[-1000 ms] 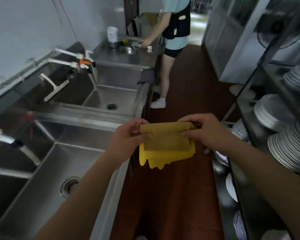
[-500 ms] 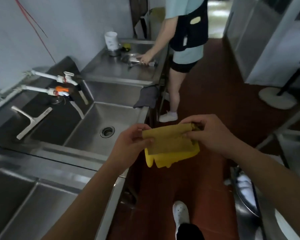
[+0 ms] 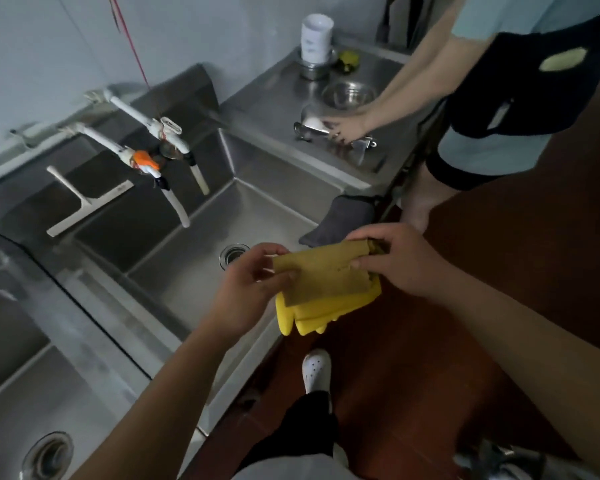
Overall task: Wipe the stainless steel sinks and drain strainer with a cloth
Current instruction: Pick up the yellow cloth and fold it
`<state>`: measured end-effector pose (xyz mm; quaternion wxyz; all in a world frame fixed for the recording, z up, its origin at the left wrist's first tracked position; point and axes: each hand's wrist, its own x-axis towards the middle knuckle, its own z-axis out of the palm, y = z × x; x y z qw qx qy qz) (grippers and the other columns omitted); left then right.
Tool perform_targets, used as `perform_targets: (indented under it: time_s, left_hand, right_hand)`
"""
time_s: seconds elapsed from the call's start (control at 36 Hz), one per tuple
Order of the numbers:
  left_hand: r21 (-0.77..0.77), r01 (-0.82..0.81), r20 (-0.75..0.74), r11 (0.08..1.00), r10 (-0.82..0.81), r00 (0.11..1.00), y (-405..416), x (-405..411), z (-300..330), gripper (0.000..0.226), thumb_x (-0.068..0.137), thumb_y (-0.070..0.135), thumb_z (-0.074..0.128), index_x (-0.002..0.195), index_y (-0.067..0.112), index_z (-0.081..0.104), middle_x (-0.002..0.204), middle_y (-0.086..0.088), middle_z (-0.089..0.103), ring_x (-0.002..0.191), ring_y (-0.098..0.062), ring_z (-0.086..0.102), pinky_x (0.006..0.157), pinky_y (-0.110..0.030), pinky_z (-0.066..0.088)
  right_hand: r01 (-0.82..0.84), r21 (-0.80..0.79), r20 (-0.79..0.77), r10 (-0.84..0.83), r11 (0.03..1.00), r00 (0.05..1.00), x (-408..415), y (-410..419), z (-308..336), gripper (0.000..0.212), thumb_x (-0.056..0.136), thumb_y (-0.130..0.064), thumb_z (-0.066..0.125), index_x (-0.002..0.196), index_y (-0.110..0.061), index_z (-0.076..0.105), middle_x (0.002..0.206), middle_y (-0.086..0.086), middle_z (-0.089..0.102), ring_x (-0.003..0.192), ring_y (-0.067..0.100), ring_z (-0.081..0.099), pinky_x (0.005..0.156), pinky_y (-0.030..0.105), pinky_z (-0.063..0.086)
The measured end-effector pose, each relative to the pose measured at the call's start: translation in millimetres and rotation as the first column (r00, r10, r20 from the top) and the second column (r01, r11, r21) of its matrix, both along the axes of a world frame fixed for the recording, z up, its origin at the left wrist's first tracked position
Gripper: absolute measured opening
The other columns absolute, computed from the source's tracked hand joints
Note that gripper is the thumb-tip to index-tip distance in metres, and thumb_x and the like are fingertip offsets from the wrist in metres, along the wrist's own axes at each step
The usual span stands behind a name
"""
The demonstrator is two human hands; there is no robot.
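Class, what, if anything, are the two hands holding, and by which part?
The folded yellow cloth: the left hand pinches its left end, the right hand its upper right end.

Folded yellow cloth (image 3: 323, 282) held above steel sink (image 3: 201, 271) rim.

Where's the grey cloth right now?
The grey cloth hangs over the front rim of the far sink, just beyond the yellow cloth, by the counter.

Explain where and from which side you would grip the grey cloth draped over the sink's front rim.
Pinch the grey cloth at its fold atop the front rim of the sink, coming from above on the aisle side. It hangs draped over that edge, so the ridge is what fingers can close on.
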<state>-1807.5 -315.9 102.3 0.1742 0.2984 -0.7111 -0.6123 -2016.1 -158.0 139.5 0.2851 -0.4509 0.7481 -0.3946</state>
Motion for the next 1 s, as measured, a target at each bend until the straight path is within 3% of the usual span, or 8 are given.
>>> perform_targets:
  time_s: [0.14, 0.25, 0.39, 0.56, 0.64, 0.86, 1.0]
  left_hand:
    - [0.024, -0.065, -0.026, 0.998, 0.066, 0.998, -24.1, -36.4, -14.7, 0.028, 0.077, 0.02, 0.078, 0.098, 0.035, 0.068, 0.097, 0.001, 0.068, 0.085, -0.009, 0.063, 0.074, -0.023, 0.054]
    - [0.033, -0.103, -0.003, 0.994, 0.103, 0.995, -32.5, -52.2, -28.0, 0.028, 0.079, 0.016, 0.078, 0.099, 0.034, 0.068, 0.097, 0.007, 0.067, 0.088, -0.009, 0.063, 0.076, -0.022, 0.053]
    - [0.041, -0.184, 0.047, 0.982, 0.182, 0.982, -36.0, -69.5, -39.3, 0.031, 0.08, 0.009, 0.079, 0.102, 0.029, 0.069, 0.097, 0.007, 0.068, 0.088, -0.013, 0.064, 0.076, -0.025, 0.053]
    - [0.228, -0.339, 0.056, 0.913, 0.335, 0.94, -17.8, -94.1, -35.1, 0.029, 0.079, 0.0, 0.076, 0.1, 0.019, 0.07, 0.086, 0.005, 0.066, 0.084, -0.014, 0.061, 0.074, -0.029, 0.052]
    - [0.238, -0.399, 0.054, 0.886, 0.398, 0.916, -1.8, -108.8, -28.6, 0.026, 0.075, 0.004, 0.076, 0.096, 0.017, 0.07, 0.081, 0.004, 0.064, 0.08, -0.012, 0.059, 0.069, -0.023, 0.05]
    - [0.422, -0.582, 0.004, 0.695, 0.641, 0.768, 59.2, -139.0, -46.6, 0.025, 0.074, -0.001, 0.067, 0.094, 0.013, 0.065, 0.076, 0.0, 0.054, 0.068, -0.011, 0.051, 0.056, -0.019, 0.042]
    - [0.517, -0.649, 0.07, 0.558, 0.728, 0.682, 74.9, -137.6, -61.1, 0.022, 0.078, 0.005, 0.069, 0.097, 0.016, 0.066, 0.076, 0.0, 0.055, 0.066, -0.01, 0.053, 0.053, -0.02, 0.042]
  right_hand:
    - [-0.051, 0.037, 0.008, 0.05, 0.998, 0.999, -44.9, -39.0, -9.0, 0.039, 0.079, -0.01, 0.079, 0.097, -0.043, 0.069, 0.098, -0.021, 0.07, 0.096, -0.006, 0.063, 0.082, 0.016, 0.052]
    - [-0.096, 0.086, -0.004, 0.097, 0.992, 0.995, -68.4, -59.0, -21.8, 0.034, 0.079, -0.009, 0.079, 0.106, -0.028, 0.073, 0.102, -0.014, 0.071, 0.099, 0.001, 0.065, 0.088, 0.027, 0.053]
    - [-0.203, 0.087, 0.03, 0.202, 0.975, 0.979, -97.0, -82.8, -33.1, 0.031, 0.079, -0.003, 0.076, 0.106, -0.019, 0.074, 0.096, -0.014, 0.07, 0.091, -0.004, 0.063, 0.08, 0.012, 0.048]
    - [-0.368, 0.123, 0.195, 0.342, 0.921, 0.919, -136.8, -99.2, -47.0, 0.029, 0.081, -0.009, 0.077, 0.102, -0.027, 0.072, 0.087, -0.013, 0.07, 0.083, -0.003, 0.064, 0.071, 0.007, 0.045]
    - [-0.471, 0.118, 0.301, 0.42, 0.875, 0.856, -156.3, -102.5, -50.6, 0.028, 0.082, -0.008, 0.076, 0.103, -0.026, 0.072, 0.087, -0.011, 0.07, 0.081, 0.0, 0.065, 0.07, 0.008, 0.046]
    - [-0.664, 0.082, 0.478, 0.556, 0.743, 0.68, -185.3, -104.2, -69.8, 0.026, 0.083, 0.0, 0.072, 0.099, -0.02, 0.071, 0.088, 0.003, 0.068, 0.082, 0.012, 0.064, 0.07, 0.015, 0.048]
    - [-0.75, 0.122, 0.565, 0.576, 0.65, 0.591, -183.8, -119.9, -84.6, 0.024, 0.085, -0.005, 0.072, 0.099, -0.024, 0.072, 0.083, -0.004, 0.07, 0.079, 0.006, 0.066, 0.067, 0.013, 0.05]
